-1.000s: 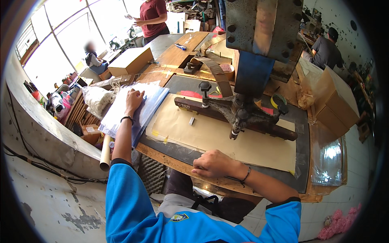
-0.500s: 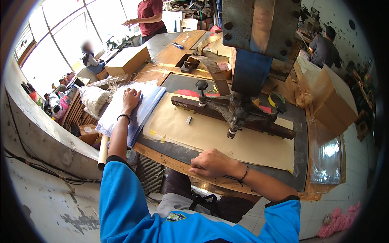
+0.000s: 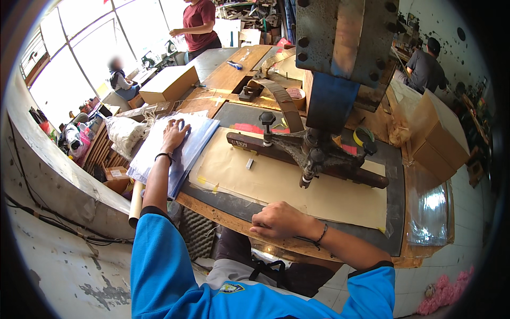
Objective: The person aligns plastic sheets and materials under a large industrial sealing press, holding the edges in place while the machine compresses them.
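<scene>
My left hand (image 3: 173,135) lies with its fingers spread on a stack of clear bluish plastic sheets (image 3: 187,154) at the table's left side. My right hand (image 3: 280,220) is closed in a fist at the table's front edge; its palm side is hidden, so I cannot see whether anything is inside. Beyond it a tan paper sheet (image 3: 329,204) covers much of the dark work plate (image 3: 234,210). A small grey-white block (image 3: 249,164) rests on that sheet. Over the sheet stands a press head (image 3: 313,149) with a dark metal bar (image 3: 353,174) across it.
Cardboard boxes stand at the far left (image 3: 169,85) and on the right (image 3: 438,133). A clear plastic packet (image 3: 428,215) lies at the right table end. Tape rolls (image 3: 364,135) and a blue cutter (image 3: 234,65) are farther back. Other people are in the background.
My left hand's fingers, curled before, are now stretched out over the plastic sheets. My right hand stays closed in the same place. The standing person in the background has lowered an arm.
</scene>
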The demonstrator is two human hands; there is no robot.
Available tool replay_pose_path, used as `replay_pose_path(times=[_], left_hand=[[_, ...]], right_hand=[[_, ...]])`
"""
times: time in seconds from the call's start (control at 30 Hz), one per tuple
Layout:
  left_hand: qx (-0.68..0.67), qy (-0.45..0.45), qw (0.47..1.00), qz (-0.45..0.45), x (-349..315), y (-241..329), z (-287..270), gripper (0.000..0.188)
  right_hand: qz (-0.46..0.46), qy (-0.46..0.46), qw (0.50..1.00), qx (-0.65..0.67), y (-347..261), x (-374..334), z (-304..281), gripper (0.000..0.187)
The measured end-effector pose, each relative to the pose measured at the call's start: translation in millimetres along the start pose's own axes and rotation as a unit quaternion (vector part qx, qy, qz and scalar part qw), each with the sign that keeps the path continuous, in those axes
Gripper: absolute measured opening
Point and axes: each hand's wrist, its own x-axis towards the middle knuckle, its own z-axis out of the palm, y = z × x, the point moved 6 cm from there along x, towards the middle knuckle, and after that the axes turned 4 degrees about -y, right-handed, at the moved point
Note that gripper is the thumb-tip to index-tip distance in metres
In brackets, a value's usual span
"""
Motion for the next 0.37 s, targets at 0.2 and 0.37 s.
replay_pose_path(times=[0.2,0.37], left_hand=[[0.004,-0.016,1.000,0.005,3.0,-3.2,2.9,0.068],[0.002,-0.020,1.000,0.001,1.9,-5.4,3.4,0.069]], right_hand=[[0.007,0.002,1.000,0.002,0.1,0.2,-0.7,0.029],[0.010,-0.003,1.000,0.005,-0.9,1.1,-2.3,0.029]])
